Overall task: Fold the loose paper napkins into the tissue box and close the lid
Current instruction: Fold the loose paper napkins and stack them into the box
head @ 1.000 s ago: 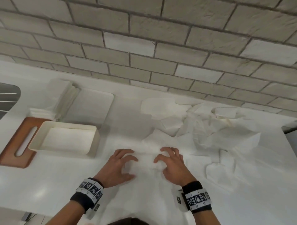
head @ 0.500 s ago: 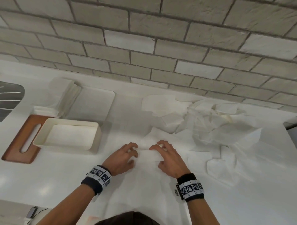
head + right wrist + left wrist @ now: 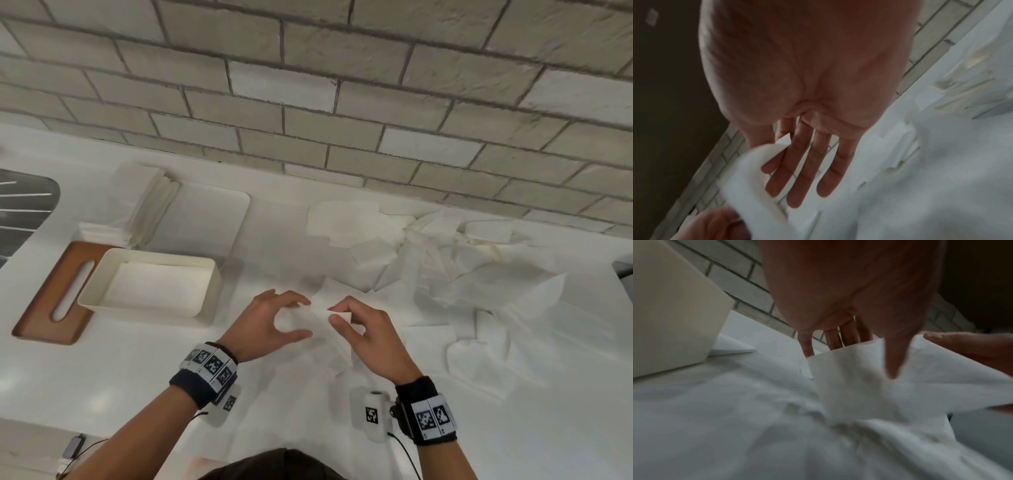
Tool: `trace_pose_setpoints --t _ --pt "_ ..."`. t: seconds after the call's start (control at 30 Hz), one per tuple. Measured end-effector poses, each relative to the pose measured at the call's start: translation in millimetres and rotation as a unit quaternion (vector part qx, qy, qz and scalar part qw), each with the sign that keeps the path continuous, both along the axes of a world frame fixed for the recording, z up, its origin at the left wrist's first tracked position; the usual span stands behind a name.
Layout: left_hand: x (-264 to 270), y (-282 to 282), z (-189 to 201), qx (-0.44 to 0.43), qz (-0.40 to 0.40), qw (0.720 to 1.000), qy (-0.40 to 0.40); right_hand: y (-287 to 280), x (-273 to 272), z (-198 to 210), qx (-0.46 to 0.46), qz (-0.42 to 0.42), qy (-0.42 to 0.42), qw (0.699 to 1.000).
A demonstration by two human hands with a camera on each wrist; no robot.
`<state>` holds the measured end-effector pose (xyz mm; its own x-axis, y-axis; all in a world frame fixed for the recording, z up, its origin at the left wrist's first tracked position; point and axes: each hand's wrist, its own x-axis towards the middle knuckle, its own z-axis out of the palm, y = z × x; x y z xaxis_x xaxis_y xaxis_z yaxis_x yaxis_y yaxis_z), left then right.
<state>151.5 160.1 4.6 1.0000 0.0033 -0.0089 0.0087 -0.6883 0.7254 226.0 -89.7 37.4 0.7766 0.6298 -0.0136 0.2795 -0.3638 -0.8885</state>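
Note:
A white paper napkin (image 3: 322, 330) lies on the counter in front of me, its far part lifted between both hands. My left hand (image 3: 303, 318) curls round its left side; in the left wrist view the thumb lies over the napkin (image 3: 859, 382) and the fingers (image 3: 846, 335) are behind it. My right hand (image 3: 337, 313) pinches a corner between thumb and forefinger, with the other fingers (image 3: 807, 170) straight. The cream tissue box (image 3: 209, 294) stands open to the left of my hands, white inside. Its wooden slotted lid (image 3: 41, 308) lies flat beside it.
A heap of loose napkins (image 3: 462, 270) covers the counter on the right. A stack of folded napkins (image 3: 150, 205) and a flat white tray (image 3: 219, 222) sit behind the box. A brick wall (image 3: 308, 102) closes the back. A dark sink edge (image 3: 24, 202) shows far left.
Both hands went from pressing flat on the napkin to coming together and taking hold of it. Its far part is now raised off the counter.

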Motion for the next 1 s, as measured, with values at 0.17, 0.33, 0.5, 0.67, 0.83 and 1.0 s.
trace_pose_setpoints --t 0.17,0.33,0.5,0.67,0.83,1.0 --pt "-5 17 17 -0.099 0.118 0.988 0.006 -13 30 -2 -0.003 -0.054 0.032 0.998" --pt "-21 32 27 -0.146 0.199 0.969 0.025 -4 76 -56 -0.197 -0.104 -0.038 0.974" --pt "-21 44 55 -0.077 0.278 0.955 -0.062 5 96 -78 -0.267 -0.043 -0.069 0.96" --pt "-12 54 84 -0.006 0.215 0.971 -0.108 -5 89 -56 -0.095 -0.091 -0.062 0.989" --pt "8 51 89 0.027 0.166 0.977 -0.128 -8 74 -4 0.02 -0.135 -0.119 0.983" --pt "30 31 108 -0.02 0.173 0.977 -0.127 -8 50 62 0.073 -0.08 0.029 0.994"
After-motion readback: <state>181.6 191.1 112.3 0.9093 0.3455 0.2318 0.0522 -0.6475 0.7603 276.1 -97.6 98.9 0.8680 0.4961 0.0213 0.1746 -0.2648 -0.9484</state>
